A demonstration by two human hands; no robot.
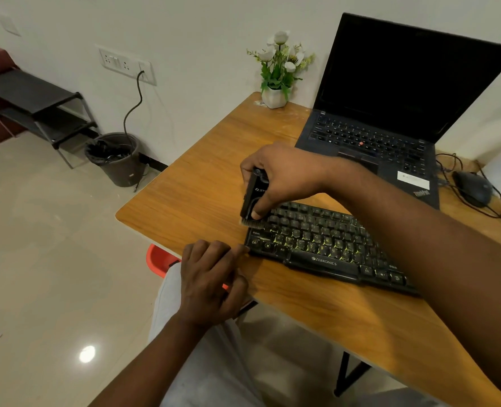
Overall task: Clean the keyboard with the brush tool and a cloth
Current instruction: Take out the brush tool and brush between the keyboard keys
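Brushing left end of black plastic keyboard (325, 248) on wooden table (202, 195), near front edge. Right hand (284, 174) grasps black rectangular brush tool (253, 198), bristles on corner keys. Left hand (211, 280) relaxed, fingertip (243, 249) touching keyboard corner. Advice: short light strokes along rows, brace keyboard. Cloth unseen.

free: table (202, 183) left of keyboard (325, 261) | blocked: laptop (413, 77) behind, perhaps touching

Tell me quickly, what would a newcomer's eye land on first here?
First, the right hand gripping the black brush tool, its bristles on the left end of the Zebronics keyboard on the wooden table. Next, the left hand resting on the table edge, touching the keyboard's near corner. Behind stands an open ThinkPad laptop with a dark screen.
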